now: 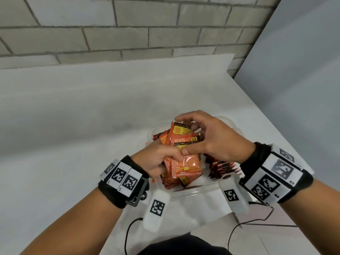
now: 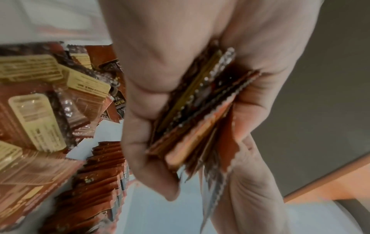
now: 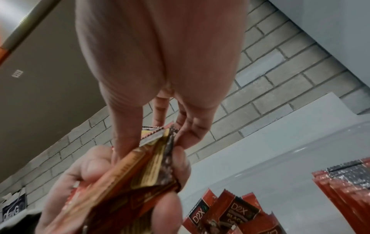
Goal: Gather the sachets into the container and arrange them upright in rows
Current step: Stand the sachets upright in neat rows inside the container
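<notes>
A clear plastic container (image 1: 193, 192) sits on the white table and holds red and orange sachets. My left hand (image 1: 171, 157) grips a bundle of sachets (image 1: 176, 141) above the container's left side, and the left wrist view shows them edge-on (image 2: 200, 114) in the curled fingers (image 2: 144, 110). My right hand (image 1: 185, 134) reaches over the same bundle, its thumb and fingertips pinching the stack's top (image 3: 156, 136). A tidy upright row of sachets (image 1: 222, 167) stands along the container's right side. Loose sachets (image 1: 185, 167) lie jumbled under the hands.
The white table (image 1: 73, 126) stretches left and back to a grey brick wall (image 1: 128, 34). Its right edge (image 1: 266, 126) runs diagonally close to the container. Black cables (image 1: 128, 229) hang from both wrist bands near the front edge.
</notes>
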`<state>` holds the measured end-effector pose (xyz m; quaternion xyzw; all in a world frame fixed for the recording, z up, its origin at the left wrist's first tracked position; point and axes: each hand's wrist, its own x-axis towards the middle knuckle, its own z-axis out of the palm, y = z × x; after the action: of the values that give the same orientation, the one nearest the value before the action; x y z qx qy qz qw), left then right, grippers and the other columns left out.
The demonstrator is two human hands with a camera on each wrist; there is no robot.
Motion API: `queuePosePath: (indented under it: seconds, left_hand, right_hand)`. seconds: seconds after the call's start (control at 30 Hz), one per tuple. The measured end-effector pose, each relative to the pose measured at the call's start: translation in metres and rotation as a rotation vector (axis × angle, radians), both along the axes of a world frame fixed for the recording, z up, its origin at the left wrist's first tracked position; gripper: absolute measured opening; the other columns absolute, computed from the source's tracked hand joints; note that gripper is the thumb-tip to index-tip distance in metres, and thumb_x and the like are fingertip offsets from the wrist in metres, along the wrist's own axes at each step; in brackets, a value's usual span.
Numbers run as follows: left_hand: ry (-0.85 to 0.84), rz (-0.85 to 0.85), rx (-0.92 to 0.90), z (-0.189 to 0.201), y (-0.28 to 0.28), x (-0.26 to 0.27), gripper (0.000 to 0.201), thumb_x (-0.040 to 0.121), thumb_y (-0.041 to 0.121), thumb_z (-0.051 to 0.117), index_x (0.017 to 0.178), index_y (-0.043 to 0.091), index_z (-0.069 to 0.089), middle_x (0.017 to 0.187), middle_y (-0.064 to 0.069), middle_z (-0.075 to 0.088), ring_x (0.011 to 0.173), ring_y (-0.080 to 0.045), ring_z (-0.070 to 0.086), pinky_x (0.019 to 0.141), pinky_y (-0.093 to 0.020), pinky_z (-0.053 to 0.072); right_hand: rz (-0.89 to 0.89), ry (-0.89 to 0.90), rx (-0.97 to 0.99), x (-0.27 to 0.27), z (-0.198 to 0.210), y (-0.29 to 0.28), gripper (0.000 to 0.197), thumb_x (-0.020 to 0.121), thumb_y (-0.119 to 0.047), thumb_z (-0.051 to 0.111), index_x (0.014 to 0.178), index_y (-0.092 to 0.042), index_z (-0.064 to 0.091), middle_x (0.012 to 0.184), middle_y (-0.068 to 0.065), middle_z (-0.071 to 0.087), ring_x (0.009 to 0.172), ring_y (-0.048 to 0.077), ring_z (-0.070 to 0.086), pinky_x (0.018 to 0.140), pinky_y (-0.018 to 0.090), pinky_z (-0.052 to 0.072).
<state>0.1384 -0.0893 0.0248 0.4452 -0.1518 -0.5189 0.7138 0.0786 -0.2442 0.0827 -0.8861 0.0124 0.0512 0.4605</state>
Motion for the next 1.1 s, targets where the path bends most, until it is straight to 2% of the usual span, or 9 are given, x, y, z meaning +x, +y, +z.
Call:
queuePosePath:
  seconds: [0.03,0.1,0.23,0.33,0.43,0.53,0.6,0.87,1.1]
  left_hand:
    - [0.003,0.017,0.024,0.000,0.001,0.001,0.051,0.055,-0.008,0.057,0.103,0.009,0.063,0.095,-0.016,0.064,0.092,-0.035,0.062,0.089,-0.051,0.049]
    - [0.011,0.043,0.062,0.001,0.004,0.004,0.048,0.058,-0.009,0.050,0.102,0.008,0.062,0.092,-0.014,0.066,0.089,-0.033,0.064,0.082,-0.046,0.054]
    - [-0.015,0.109,0.040,-0.001,0.030,0.018,0.068,0.061,-0.011,0.050,0.123,0.016,0.058,0.110,-0.016,0.068,0.093,-0.039,0.067,0.083,-0.049,0.055]
    - [-0.036,0.271,0.117,-0.006,0.059,0.038,0.085,0.046,-0.004,0.063,0.129,0.010,0.055,0.121,-0.023,0.062,0.108,-0.051,0.057,0.092,-0.063,0.045]
    - [-0.071,0.317,0.185,-0.015,0.078,0.052,0.075,0.053,-0.007,0.053,0.124,0.018,0.061,0.119,-0.019,0.065,0.107,-0.042,0.062,0.087,-0.054,0.052]
    - [-0.082,0.288,0.237,-0.018,0.082,0.051,0.071,0.056,-0.005,0.048,0.119,0.023,0.064,0.113,-0.014,0.069,0.103,-0.039,0.064,0.084,-0.048,0.054]
    - [-0.084,0.258,0.266,-0.019,0.082,0.050,0.073,0.056,-0.004,0.049,0.122,0.023,0.062,0.118,-0.017,0.066,0.106,-0.042,0.062,0.091,-0.053,0.050]
    - [-0.114,0.210,0.294,-0.018,0.083,0.051,0.073,0.058,-0.004,0.049,0.124,0.025,0.060,0.119,-0.020,0.065,0.105,-0.044,0.062,0.092,-0.054,0.049]
    - [-0.114,0.210,0.302,-0.019,0.083,0.052,0.072,0.059,-0.003,0.050,0.124,0.026,0.061,0.119,-0.019,0.065,0.105,-0.043,0.062,0.090,-0.051,0.051]
  right_hand:
    - [-0.003,-0.018,-0.032,0.000,-0.001,0.002,0.066,0.067,-0.016,0.084,0.119,-0.040,0.052,0.116,-0.007,0.050,0.096,0.000,0.050,0.081,0.013,0.046]
    - [-0.034,-0.069,-0.057,-0.001,-0.004,0.006,0.061,0.071,-0.021,0.082,0.121,-0.038,0.051,0.114,-0.009,0.049,0.091,-0.001,0.049,0.074,0.009,0.041]
    - [-0.368,-0.080,-0.007,-0.004,-0.009,0.009,0.038,0.087,-0.039,0.062,0.123,-0.034,0.050,0.115,-0.010,0.053,0.095,0.007,0.052,0.077,0.019,0.043]
    - [-0.485,0.204,0.011,-0.006,-0.024,0.012,0.046,0.093,-0.051,0.045,0.129,-0.022,0.048,0.113,-0.007,0.054,0.097,0.009,0.053,0.085,0.025,0.044]
    - [-0.487,0.492,0.088,-0.004,-0.038,0.017,0.067,0.093,-0.061,0.033,0.143,-0.016,0.035,0.141,0.003,0.043,0.126,0.020,0.043,0.108,0.040,0.036]
    - [-0.515,0.635,0.128,0.004,-0.044,0.022,0.077,0.094,-0.064,0.025,0.151,-0.013,0.018,0.157,0.005,0.020,0.142,0.025,0.023,0.116,0.042,0.024]
    - [-0.536,0.711,0.139,0.008,-0.049,0.026,0.079,0.092,-0.067,0.024,0.151,-0.015,0.017,0.157,0.006,0.020,0.143,0.025,0.023,0.115,0.043,0.024]
    - [-0.438,0.922,0.172,0.005,-0.057,0.029,0.091,0.079,-0.081,0.031,0.149,-0.022,0.026,0.149,0.011,0.037,0.132,0.037,0.038,0.108,0.048,0.035]
    - [-0.595,0.752,0.156,0.007,-0.052,0.024,0.076,0.091,-0.062,0.040,0.148,-0.014,0.024,0.151,0.006,0.032,0.134,0.027,0.037,0.109,0.041,0.034]
